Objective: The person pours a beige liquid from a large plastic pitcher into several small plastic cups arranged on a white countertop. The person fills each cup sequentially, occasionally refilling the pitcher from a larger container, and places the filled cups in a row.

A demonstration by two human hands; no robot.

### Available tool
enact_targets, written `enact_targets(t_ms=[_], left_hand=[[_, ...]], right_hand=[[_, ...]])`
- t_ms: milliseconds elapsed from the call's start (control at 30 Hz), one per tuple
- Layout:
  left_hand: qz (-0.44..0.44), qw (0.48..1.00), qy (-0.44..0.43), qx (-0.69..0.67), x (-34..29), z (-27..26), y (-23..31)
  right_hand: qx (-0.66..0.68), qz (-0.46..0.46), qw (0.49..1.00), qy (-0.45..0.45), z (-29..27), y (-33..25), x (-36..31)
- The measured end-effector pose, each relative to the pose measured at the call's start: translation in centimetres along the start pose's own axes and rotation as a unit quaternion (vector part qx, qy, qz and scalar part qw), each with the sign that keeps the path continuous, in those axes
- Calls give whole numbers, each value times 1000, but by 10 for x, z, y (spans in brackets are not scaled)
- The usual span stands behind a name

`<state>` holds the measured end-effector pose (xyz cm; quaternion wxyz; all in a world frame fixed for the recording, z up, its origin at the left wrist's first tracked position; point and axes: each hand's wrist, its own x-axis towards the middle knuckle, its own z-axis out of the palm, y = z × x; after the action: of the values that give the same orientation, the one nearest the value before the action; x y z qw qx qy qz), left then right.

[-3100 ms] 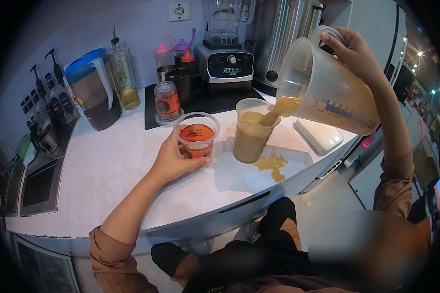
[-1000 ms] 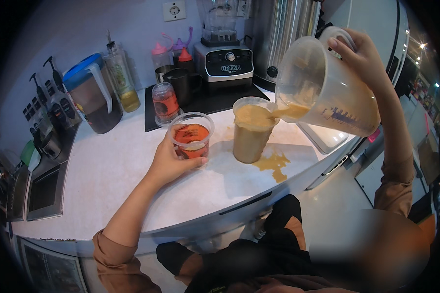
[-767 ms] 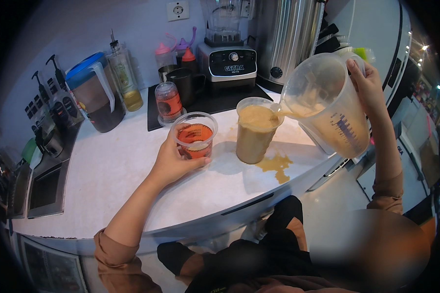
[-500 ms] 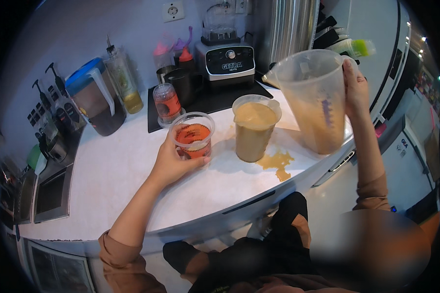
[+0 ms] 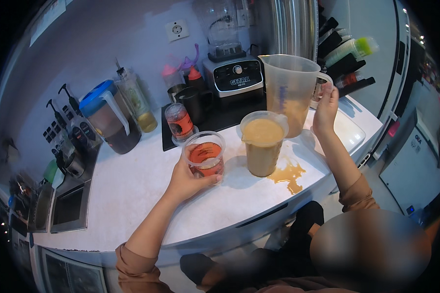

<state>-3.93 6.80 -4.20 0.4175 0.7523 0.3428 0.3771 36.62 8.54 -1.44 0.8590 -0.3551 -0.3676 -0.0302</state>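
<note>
Head view: we see the left hand [image 5: 189, 181] wrapped around the lower part of a clear cup [image 5: 206, 158] with an orange print, the thumb lying along its near side. The right hand [image 5: 326, 108], fingers bent, is up at the handle of the tall pitcher [image 5: 289, 83]; we cannot tell whether they close on it. The pitcher is upright, its spout toward our left, with tan liquid low inside. Its base is partly hidden by the small jug [image 5: 262, 149], so we cannot tell whether it rests on the counter [image 5: 137, 195].

The small jug stands upright between the cup and the right hand, filled nearly to its rim with tan liquid. A tan puddle [image 5: 289, 176] spreads just beside its base, to our right. The white tray [image 5: 349, 133] lies near the right wrist.

Behind the cup, a second cup [image 5: 178, 122] stands upside down by the edge of the black mat [image 5: 234, 117]. The mat also bears a black mug [image 5: 189, 105] and the blender [image 5: 237, 75]. Farther left we find a blue-lidded jug [image 5: 113, 119] of dark liquid.
</note>
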Motion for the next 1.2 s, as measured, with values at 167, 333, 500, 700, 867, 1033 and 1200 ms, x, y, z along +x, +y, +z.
enact_targets(t_ms=[167, 333, 500, 700, 867, 1033, 1200], left_hand=[[13, 999, -25, 21, 1, 4, 3], [16, 999, -37, 17, -2, 1, -7], [6, 998, -60, 12, 0, -2, -5], [57, 997, -55, -2, -4, 8, -15], [53, 996, -28, 65, -5, 9, 5], [39, 997, -44, 58, -6, 5, 9], [49, 994, -49, 89, -7, 6, 10]], right_hand=[[-34, -195, 978, -65, 0, -43, -36], [79, 232, 893, -377, 14, -65, -75], [107, 405, 842, -340, 22, -71, -86], [139, 414, 847, -302, 17, -80, -93], [137, 353, 888, -260, 10, -83, -101], [121, 320, 914, -220, 18, -96, -102], [89, 269, 924, -257, 22, -95, -91]])
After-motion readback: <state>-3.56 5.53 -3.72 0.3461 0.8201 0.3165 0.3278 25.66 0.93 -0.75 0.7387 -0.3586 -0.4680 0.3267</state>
